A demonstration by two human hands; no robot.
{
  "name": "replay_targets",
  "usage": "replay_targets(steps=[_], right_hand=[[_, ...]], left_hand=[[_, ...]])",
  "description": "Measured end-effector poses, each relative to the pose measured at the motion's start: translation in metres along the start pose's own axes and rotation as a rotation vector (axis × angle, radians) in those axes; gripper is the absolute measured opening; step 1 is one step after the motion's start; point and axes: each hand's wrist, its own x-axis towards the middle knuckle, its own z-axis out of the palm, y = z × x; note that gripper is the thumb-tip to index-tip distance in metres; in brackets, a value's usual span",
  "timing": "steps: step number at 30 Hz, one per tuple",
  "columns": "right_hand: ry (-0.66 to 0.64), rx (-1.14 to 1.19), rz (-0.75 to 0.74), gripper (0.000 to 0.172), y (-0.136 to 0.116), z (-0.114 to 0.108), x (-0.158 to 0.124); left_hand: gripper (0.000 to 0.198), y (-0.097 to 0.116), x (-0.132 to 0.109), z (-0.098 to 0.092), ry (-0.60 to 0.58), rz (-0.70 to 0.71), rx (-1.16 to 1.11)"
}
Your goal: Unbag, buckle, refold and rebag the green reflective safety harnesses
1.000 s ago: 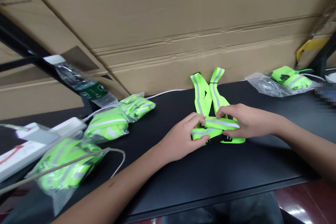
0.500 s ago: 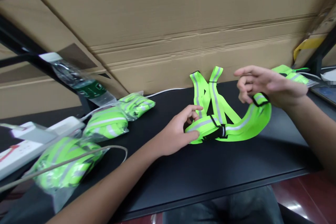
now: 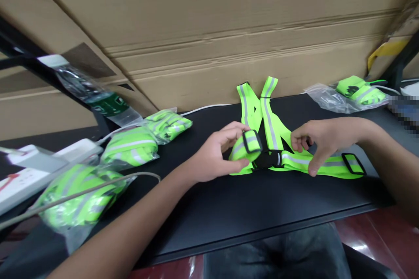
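Observation:
A fluorescent green reflective vest [image 3: 269,117] made of straps with grey stripes lies on the black table, its two upper straps crossed and leaning toward the cardboard. Around the folded left end of its waist strap, my left hand [image 3: 214,154] is closed, thumb below and fingers behind. A black slider [image 3: 252,141] stands up on that fold. In the middle sits a black buckle [image 3: 267,160]. Over the right waist strap hovers my right hand [image 3: 330,141], thumb and fingers apart, holding nothing. That strap lies flat, with another black slider [image 3: 353,164] near its end.
Several bagged green strap bundles [image 3: 131,147] lie at left beside a white power strip [image 3: 78,154] and a tilted water bottle [image 3: 94,93]. A cable [image 3: 98,196] crosses them. Another bundle [image 3: 362,90] with a clear bag [image 3: 330,98] is back right. Cardboard [image 3: 229,13] walls the rear.
My right hand has come down and left, away from the right strap end, which has dropped flat. The left strap fold has been lifted and turned upright in my left hand.

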Motion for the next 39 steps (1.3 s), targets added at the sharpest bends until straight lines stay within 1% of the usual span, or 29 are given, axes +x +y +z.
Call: replay_targets(steps=[2, 3, 5, 7, 8, 9, 10, 12, 14, 15, 16, 17, 18, 20, 22, 23, 25, 27, 29, 32, 34, 36, 39], right_hand=[[0.019, -0.063, 0.038, 0.049, 0.001, 0.002, -0.001], [0.028, -0.086, 0.054, 0.048, 0.001, 0.003, -0.001], [0.039, -0.111, 0.066, 0.043, 0.001, 0.004, -0.001], [0.040, -0.115, 0.059, 0.039, 0.002, 0.005, 0.000], [0.038, -0.116, 0.053, 0.037, 0.002, 0.005, 0.000], [0.038, -0.118, 0.044, 0.036, 0.002, 0.005, 0.000], [0.041, -0.121, 0.034, 0.035, 0.002, 0.005, -0.001], [0.056, -0.123, 0.008, 0.036, 0.002, 0.004, -0.001], [0.075, -0.120, -0.008, 0.038, 0.001, 0.004, -0.001], [0.083, -0.125, -0.008, 0.040, -0.001, 0.005, 0.000], [0.094, -0.137, -0.006, 0.042, -0.002, 0.005, 0.001], [0.112, -0.153, -0.007, 0.045, -0.004, 0.006, 0.002], [0.141, -0.174, -0.019, 0.047, -0.007, 0.007, 0.003], [0.222, -0.216, -0.090, 0.049, -0.011, 0.010, 0.006], [0.308, -0.241, -0.197, 0.051, -0.016, 0.014, 0.008], [0.349, -0.250, -0.252, 0.052, -0.019, 0.016, 0.008], [0.422, -0.272, -0.344, 0.053, -0.023, 0.021, 0.009], [0.453, -0.298, -0.392, 0.049, -0.026, 0.026, 0.012], [0.420, -0.301, -0.404, 0.044, -0.027, 0.031, 0.017], [0.359, -0.229, -0.420, 0.035, -0.025, 0.039, 0.026], [0.365, -0.172, -0.465, 0.026, -0.025, 0.043, 0.030], [0.390, -0.142, -0.501, 0.021, -0.025, 0.046, 0.032], [0.413, -0.172, -0.475, 0.024, -0.024, 0.049, 0.035]], left_hand=[[0.050, -0.005, 0.001, -0.005, -0.014, -0.054, -0.224], [0.056, -0.007, 0.001, -0.007, -0.004, -0.076, -0.323], [0.060, -0.007, 0.002, -0.011, 0.070, -0.092, -0.461], [0.060, -0.006, 0.003, -0.018, 0.160, -0.094, -0.534], [0.060, -0.006, 0.003, -0.023, 0.173, -0.102, -0.550], [0.061, -0.006, 0.004, -0.028, 0.158, -0.116, -0.550], [0.062, -0.006, 0.004, -0.035, 0.114, -0.139, -0.533], [0.065, -0.008, 0.005, -0.046, -0.038, -0.226, -0.429], [0.063, -0.010, 0.005, -0.052, -0.197, -0.349, -0.226], [0.058, -0.010, 0.005, -0.050, -0.240, -0.399, -0.086], [0.052, -0.010, 0.005, -0.046, -0.247, -0.424, 0.076], [0.046, -0.008, 0.004, -0.040, -0.220, -0.419, 0.251], [0.041, -0.006, 0.004, -0.032, -0.163, -0.381, 0.430], [0.036, 0.000, 0.001, -0.013, -0.049, -0.254, 0.741], [0.034, 0.007, -0.003, 0.004, 0.040, -0.151, 0.926], [0.034, 0.011, -0.005, 0.011, 0.067, -0.108, 0.981], [0.035, 0.016, -0.010, 0.020, 0.075, -0.041, 0.999], [0.036, 0.015, -0.012, 0.026, 0.031, -0.005, 0.924], [0.037, 0.010, -0.011, 0.029, -0.030, -0.006, 0.826], [0.037, -0.003, -0.007, 0.031, -0.090, -0.018, 0.726], [0.037, -0.010, -0.004, 0.031, -0.095, -0.021, 0.680], [0.036, -0.013, -0.003, 0.031, -0.082, -0.023, 0.646], [0.035, -0.013, -0.002, 0.031, -0.066, -0.041, 0.610]])
